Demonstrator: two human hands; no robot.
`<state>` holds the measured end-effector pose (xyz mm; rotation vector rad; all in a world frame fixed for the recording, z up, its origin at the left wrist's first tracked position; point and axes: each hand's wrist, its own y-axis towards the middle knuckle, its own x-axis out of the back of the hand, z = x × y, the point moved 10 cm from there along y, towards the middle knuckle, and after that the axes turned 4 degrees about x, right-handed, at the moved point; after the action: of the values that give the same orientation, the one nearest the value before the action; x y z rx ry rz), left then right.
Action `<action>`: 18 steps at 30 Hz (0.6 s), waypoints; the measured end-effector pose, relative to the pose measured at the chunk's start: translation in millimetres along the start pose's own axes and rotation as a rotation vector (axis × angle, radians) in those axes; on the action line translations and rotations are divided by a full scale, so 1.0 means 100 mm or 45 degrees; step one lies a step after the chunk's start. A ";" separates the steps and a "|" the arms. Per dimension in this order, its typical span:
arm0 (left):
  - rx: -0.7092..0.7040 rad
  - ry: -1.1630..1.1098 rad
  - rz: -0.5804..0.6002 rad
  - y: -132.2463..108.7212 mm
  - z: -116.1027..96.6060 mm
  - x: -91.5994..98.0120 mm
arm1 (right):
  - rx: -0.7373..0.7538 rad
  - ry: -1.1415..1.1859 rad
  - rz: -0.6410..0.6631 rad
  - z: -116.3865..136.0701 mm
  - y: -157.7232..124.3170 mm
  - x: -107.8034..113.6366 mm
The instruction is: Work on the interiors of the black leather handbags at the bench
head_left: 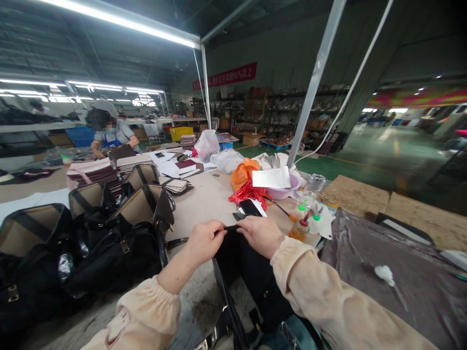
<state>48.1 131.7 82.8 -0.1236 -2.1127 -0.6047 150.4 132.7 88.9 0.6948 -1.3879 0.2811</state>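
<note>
A black bag (251,277) stands in front of me, with straps and metal buckles at its lower part. My left hand (206,239) pinches the far top edge of the bag between thumb and fingers. Close beside it, my right hand (263,234) grips the same edge, leaving a short dark stretch between the two. The bag's lower part runs out of the picture. To the left, several black bags (113,253) with beige linings and gold clasps stand in a group on the table.
Dark red stacked pieces (95,176) lie behind the bags. Beyond my hands are a phone (250,207), a red plastic bag (248,192), a purple basin (282,189) and small bottles (299,228). A brown sheet (365,272) covers the right side. A co-worker (111,133) sits across the table.
</note>
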 end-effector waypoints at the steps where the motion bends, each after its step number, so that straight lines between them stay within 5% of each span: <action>1: -0.004 0.004 0.000 0.00 0.00 0.00 | -0.003 -0.008 0.011 0.00 0.00 0.00; 18: 0.000 0.117 0.019 0.03 0.00 -0.04 | -0.022 -0.053 0.051 0.03 0.04 -0.01</action>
<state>51.3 135.2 80.4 -0.1093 -2.0211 -0.5906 145.1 134.2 88.8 0.6621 -1.4439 0.2875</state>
